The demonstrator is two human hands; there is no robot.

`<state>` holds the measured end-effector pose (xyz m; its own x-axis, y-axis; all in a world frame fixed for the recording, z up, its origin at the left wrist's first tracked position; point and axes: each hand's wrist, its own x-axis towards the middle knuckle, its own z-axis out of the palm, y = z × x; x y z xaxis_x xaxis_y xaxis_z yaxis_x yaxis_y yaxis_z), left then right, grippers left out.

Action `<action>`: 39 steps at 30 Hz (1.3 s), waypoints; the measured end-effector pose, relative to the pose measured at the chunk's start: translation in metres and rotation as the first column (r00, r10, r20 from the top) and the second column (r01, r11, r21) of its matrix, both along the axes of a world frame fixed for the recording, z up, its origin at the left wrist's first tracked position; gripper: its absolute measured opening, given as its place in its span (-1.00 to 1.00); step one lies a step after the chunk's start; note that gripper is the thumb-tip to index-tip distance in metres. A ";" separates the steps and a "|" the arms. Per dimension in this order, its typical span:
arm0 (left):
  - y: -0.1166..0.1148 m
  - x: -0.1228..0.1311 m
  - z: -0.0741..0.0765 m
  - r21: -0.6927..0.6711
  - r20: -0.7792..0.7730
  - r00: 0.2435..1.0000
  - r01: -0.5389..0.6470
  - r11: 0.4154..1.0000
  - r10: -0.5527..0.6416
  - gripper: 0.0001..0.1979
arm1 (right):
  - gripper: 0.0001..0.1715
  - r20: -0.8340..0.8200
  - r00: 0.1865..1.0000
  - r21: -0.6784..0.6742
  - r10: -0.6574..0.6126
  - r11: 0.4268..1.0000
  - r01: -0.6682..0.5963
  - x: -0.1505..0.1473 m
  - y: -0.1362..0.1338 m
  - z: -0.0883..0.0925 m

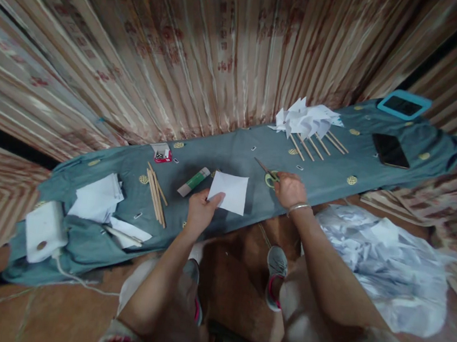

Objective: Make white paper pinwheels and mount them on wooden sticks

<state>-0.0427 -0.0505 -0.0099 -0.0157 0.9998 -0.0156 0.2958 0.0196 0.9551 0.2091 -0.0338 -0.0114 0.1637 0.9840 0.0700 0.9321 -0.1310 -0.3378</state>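
My left hand (201, 210) pinches the lower left corner of a square white sheet of paper (232, 194), holding it at the front of the cloth. To the right, my right hand (290, 190) is closed at the green handles of a pair of scissors (271, 177). Their blades point away to the upper left, close to the cloth. Just left of the paper lies a green and grey box (193, 181). Several paper pinwheels (309, 119) on wooden sticks lie together farther back on the right.
A grey-green cloth (222, 151) covers the long table. Loose wooden sticks (155, 195), a small red box (162, 155), a paper stack (99, 198) and a white corded device (45, 232) lie left. A dark tablet (391, 150) and blue-framed device (404, 104) lie right. A bag of paper scraps (386, 264) sits below.
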 end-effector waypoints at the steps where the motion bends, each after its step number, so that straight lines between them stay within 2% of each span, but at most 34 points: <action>1: -0.002 0.000 0.004 0.007 -0.005 1.000 -0.005 1.000 0.005 -0.65 | -0.66 -0.009 1.000 -0.020 0.002 1.000 -0.002 -0.001 0.003 0.000; 4: -0.006 0.000 0.020 0.048 -0.018 1.000 -0.014 0.999 0.015 -0.69 | -0.69 -0.069 0.997 -0.063 -0.018 0.998 0.014 -0.008 0.012 0.004; 8: -0.013 0.004 0.045 0.117 0.001 1.000 -0.008 0.993 0.008 -0.73 | -0.74 -0.231 0.970 -0.095 -0.080 0.994 0.060 -0.014 0.016 0.014; 11: -0.018 0.007 0.062 0.175 0.060 0.997 -0.055 0.983 0.045 -0.72 | -0.82 -0.407 0.906 -0.098 -0.119 0.991 0.086 -0.018 0.012 0.024; 13: -0.020 0.006 0.068 0.197 0.110 0.989 -0.121 0.973 0.101 -0.70 | -0.83 -0.548 0.828 -0.101 -0.120 0.992 0.077 -0.023 0.006 0.029; 15: -0.021 0.001 0.069 0.206 0.161 0.976 -0.178 0.962 0.146 -0.69 | -0.79 -0.696 0.711 -0.107 -0.098 0.994 0.032 -0.034 -0.002 0.033; 17: -0.020 -0.007 0.064 0.196 0.212 0.962 -0.214 0.957 0.171 -0.69 | -0.73 -0.825 0.561 -0.103 -0.064 0.994 -0.038 -0.050 -0.012 0.035; 21: -0.007 -0.023 0.051 0.143 0.272 0.933 -0.282 0.949 0.236 -0.67 | -0.51 -0.957 0.290 -0.063 -0.014 0.985 -0.159 -0.079 -0.033 0.032; 24: 0.007 -0.031 0.044 0.124 0.224 0.935 -0.309 0.943 0.277 -0.65 | -0.35 -0.983 0.180 -0.064 -0.027 0.976 -0.206 -0.087 -0.043 0.025; 27: 0.020 -0.037 0.038 0.100 0.198 0.941 -0.298 0.949 0.275 -0.65 | -0.34 -0.995 0.081 -0.086 -0.064 0.948 -0.306 -0.084 -0.046 0.020; 29: 0.026 -0.043 0.034 0.077 0.212 0.939 -0.292 0.953 0.271 -0.65 | -0.35 -0.996 0.080 -0.056 -0.027 0.920 -0.387 -0.082 -0.046 0.018; 33: 0.031 -0.054 0.031 0.090 0.170 0.950 -0.279 0.956 0.262 -0.66 | -0.33 -0.988 0.146 -0.036 0.050 0.843 -0.537 -0.081 -0.047 0.017; 39: 0.028 -0.058 0.025 0.052 0.109 0.953 -0.291 0.955 0.285 -0.71 | -0.30 -0.972 0.220 -0.077 0.084 0.771 -0.633 -0.085 -0.041 0.016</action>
<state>-0.1004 -0.0226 0.0153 -0.3049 0.9517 0.0352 0.1912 0.0249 0.9812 0.1238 -0.0751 0.0048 -0.5344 0.8163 -0.2190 0.0369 -0.2363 -0.9710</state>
